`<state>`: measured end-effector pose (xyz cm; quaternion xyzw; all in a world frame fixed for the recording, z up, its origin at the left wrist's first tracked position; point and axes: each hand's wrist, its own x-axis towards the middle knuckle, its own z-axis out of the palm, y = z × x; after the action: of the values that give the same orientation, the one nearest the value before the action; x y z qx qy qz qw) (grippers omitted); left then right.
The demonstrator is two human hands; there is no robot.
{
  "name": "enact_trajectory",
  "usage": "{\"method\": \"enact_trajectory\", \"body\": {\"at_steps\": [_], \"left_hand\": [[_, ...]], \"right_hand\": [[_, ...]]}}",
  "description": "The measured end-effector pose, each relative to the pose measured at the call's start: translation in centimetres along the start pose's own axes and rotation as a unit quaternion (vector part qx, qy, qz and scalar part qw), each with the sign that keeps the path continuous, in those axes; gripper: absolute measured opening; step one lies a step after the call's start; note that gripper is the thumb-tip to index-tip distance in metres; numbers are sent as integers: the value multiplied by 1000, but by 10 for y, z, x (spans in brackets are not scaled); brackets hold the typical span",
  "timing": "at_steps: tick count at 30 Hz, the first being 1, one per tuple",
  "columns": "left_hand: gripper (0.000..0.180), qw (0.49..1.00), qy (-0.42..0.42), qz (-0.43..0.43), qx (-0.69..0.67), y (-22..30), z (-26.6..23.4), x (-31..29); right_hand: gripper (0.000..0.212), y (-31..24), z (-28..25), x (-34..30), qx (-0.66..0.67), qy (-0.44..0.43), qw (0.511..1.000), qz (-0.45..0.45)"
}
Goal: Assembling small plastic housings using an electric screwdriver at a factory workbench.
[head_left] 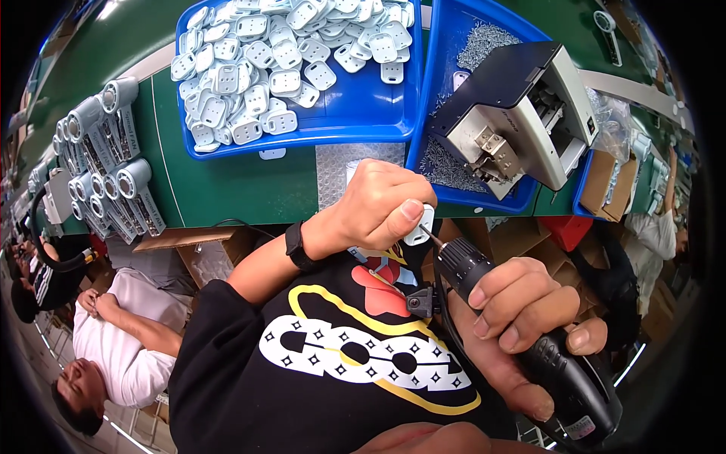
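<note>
My left hand [386,200] is closed around a light-blue plastic part [417,233], held in front of my chest. Most of that part is hidden behind the fingers; a rounded end shows below the thumb. My right hand [522,310] grips a black electric screwdriver [463,265], its fingers wrapped round the body. The thin bit slants up to the left and its tip is at the part, beside my left thumb. Whether a screw sits on the tip is too small to tell.
A blue tray [363,113] of light-blue plates lies ahead. Right of it, a screw-feeding machine [491,113] stands in another blue tray [420,144] with loose screws. Handheld fans [121,136] stand grouped at left. A cardboard box [605,181] is at right. A seated person [125,318] is at left.
</note>
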<state>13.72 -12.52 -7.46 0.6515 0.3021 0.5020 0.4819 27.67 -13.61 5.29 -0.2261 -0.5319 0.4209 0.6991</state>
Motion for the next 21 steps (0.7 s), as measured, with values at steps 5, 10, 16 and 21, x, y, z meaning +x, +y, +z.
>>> {"method": "enact_trajectory", "body": {"at_steps": [5,10,16,21], "left_hand": [[40,999,8,-7,31,-1,1,-3],[57,1000,-5,2,30,-1,4,1],[47,1000,0,-11,19,-4,3,0],[54,1000,-11,-4,22,-1,2,-1]], "right_hand": [[62,18,-13,19,-95,140,985,-28],[53,54,-58,25,-222,163,960,58],[63,-3,-15,18,-6,114,992,58],[63,-3,-2,24,17,8,998,53]]}}
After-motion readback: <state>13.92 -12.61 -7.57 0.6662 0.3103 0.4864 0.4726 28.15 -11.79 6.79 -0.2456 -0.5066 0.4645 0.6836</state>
